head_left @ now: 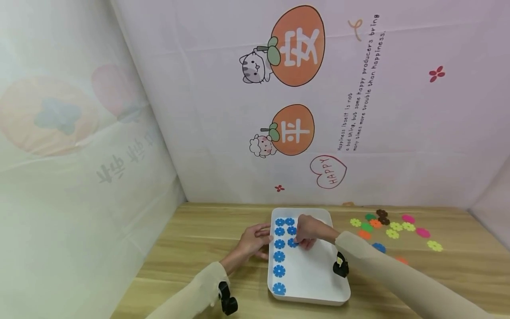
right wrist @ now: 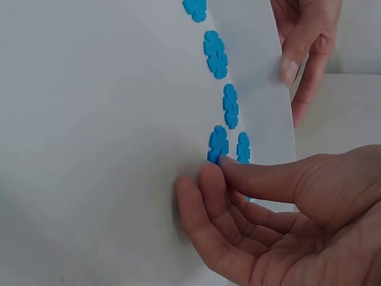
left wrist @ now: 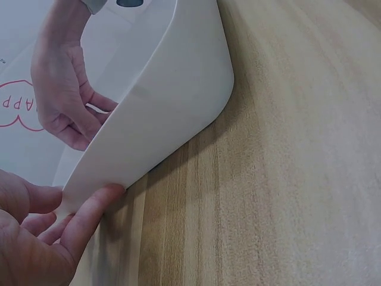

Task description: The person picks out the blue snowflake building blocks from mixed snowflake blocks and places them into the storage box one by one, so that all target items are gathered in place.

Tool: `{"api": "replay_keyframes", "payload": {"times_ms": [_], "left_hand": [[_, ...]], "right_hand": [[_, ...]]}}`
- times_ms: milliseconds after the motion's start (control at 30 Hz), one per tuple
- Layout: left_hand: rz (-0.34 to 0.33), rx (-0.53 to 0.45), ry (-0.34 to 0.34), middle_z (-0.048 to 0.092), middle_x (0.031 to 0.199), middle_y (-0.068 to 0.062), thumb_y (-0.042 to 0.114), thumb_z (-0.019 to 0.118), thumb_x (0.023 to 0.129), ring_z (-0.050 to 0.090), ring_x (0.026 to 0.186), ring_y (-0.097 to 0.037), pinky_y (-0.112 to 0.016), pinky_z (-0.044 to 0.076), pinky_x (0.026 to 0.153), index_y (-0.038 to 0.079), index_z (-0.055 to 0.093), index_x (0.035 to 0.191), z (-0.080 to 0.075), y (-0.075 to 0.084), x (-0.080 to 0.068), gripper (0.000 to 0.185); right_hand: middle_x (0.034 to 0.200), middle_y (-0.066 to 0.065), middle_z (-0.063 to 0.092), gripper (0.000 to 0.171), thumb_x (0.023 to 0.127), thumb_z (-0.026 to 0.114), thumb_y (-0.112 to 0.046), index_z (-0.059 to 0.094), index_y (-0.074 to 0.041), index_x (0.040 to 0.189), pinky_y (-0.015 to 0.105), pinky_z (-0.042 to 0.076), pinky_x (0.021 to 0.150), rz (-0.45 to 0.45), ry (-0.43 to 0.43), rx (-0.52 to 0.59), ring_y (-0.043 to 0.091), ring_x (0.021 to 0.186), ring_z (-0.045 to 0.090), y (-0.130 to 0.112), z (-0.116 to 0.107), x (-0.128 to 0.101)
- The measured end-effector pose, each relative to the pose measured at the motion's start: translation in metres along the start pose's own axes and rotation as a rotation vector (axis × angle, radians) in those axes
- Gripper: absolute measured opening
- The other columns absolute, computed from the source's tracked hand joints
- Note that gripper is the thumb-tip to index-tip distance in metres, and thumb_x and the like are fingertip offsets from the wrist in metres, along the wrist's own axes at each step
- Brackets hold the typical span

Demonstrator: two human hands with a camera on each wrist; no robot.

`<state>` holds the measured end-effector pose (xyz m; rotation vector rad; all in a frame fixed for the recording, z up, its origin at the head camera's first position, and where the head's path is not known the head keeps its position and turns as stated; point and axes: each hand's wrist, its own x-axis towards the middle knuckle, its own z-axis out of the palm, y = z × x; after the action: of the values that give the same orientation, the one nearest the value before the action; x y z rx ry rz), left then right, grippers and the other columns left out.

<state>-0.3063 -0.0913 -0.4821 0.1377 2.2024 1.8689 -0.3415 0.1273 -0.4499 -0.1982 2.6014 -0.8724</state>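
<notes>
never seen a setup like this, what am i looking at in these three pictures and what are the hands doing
No machine here: a person works with two bare hands and wears three cameras. The wide picture comes from the head, looking down at a wooden table. The other two come from small cameras strapped to each wrist.

On the table stands a white tray with blue flower pieces laid in rows. To its right lies a loose scatter of colored flower pieces in yellow, green, pink, orange and brown.

The left hand rests its fingers against the tray's outer wall. The right hand reaches into the tray, fingertips on one blue piece; whether it pinches it cannot be told.
</notes>
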Motion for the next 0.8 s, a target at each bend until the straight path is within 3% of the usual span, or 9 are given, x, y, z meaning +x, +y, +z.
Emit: {"api": "replay_keyframes", "payload": {"times_ms": [167,600,800], "left_hand": [[-0.004,-0.001,0.005,0.064,0.139,-0.025,0.004,0.067,0.100,0.074,0.106,-0.036,-0.041,0.069,0.062,0.001,0.054,0.149,-0.0003,-0.0005,-0.0015,0.050],[-0.004,0.015,0.003,0.064,0.139,-0.024,0.005,0.067,0.101,0.074,0.106,-0.034,-0.041,0.069,0.062,0.003,0.056,0.149,0.0021,0.0004,0.0014,0.049],[-0.002,0.012,0.006,0.065,0.136,-0.024,0.003,0.067,0.101,0.074,0.104,-0.033,-0.041,0.069,0.062,0.002,0.056,0.148,0.0014,0.0007,-0.0001,0.048]], "right_hand": [[0.078,0.013,0.070,0.014,0.094,0.077,-0.005,0.064,0.000,0.095,0.031,0.068,0.063,0.038,-0.019,-0.003,0.021,0.065,0.069,0.0010,-0.0007,0.0025],[0.077,0.012,0.069,0.015,0.093,0.079,-0.011,0.069,-0.002,0.088,0.029,0.068,0.064,0.070,-0.007,-0.034,0.020,0.066,0.070,0.0034,-0.0020,0.0017],[0.080,0.013,0.071,0.018,0.096,0.077,-0.016,0.069,0.000,0.096,0.032,0.068,0.063,0.046,-0.026,0.003,0.022,0.069,0.072,0.0030,-0.0085,-0.0015]]}}
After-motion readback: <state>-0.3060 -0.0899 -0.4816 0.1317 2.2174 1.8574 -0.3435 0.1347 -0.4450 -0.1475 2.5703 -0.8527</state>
